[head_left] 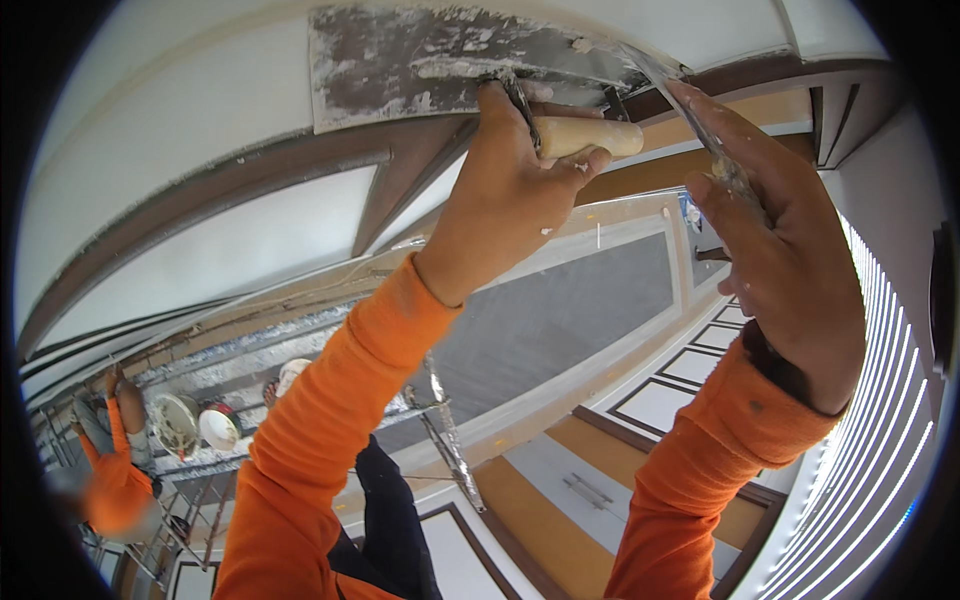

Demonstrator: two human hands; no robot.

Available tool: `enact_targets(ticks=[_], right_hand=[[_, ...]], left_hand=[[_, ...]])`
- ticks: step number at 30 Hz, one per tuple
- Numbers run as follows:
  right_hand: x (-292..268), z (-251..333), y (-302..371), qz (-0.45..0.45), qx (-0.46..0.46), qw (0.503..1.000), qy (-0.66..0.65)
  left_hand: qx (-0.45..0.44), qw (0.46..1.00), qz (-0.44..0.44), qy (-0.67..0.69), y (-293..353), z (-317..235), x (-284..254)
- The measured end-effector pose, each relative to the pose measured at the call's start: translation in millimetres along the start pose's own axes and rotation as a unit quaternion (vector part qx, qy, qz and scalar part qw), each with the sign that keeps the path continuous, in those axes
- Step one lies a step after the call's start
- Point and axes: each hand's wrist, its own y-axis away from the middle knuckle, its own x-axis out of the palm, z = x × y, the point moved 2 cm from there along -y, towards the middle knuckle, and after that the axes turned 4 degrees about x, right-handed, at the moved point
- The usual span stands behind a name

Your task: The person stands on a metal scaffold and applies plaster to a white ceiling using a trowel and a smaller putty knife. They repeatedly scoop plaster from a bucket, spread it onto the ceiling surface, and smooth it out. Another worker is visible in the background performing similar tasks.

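Above me, my left hand (515, 190) is wrapped round the pale handle (600, 137) of a plastering trowel. Its wide metal blade (370, 75) is smeared with white compound and lies up against or close under the white ceiling surface. To the right, my right hand (790, 230) grips a putty knife (690, 105) caked with residue. The knife's blade tip meets or comes very near the trowel blade's right end; exact contact is hard to tell. Specks of white compound dot my left hand.
Dark brown trim (230, 165) edges the white ceiling panels. At lower left, a person in orange (115, 490) is beside two buckets (177, 422) on splattered scaffold planks (250, 350). A scaffold rail (450, 435) stands below my arms. The grey floor (560, 310) lies far down.
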Motion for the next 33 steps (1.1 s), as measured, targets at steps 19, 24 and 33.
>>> enact_targets(ticks=[19, 24, 33], right_hand=[[3, -23, -5, 0.041, 0.053, 0.997, -0.035], [7, -30, -1, -0.016, 0.031, 0.999, -0.029], [7, -45, -18, -0.037, 0.022, 0.999, 0.004]], left_hand=[[-0.031, 0.997, -0.006, -0.063, 1, 2, -3], [-0.039, 0.997, -0.003, -0.066, 1, 0, 0], [-0.024, 0.999, 0.000, -0.025, 0, -3, 0]])
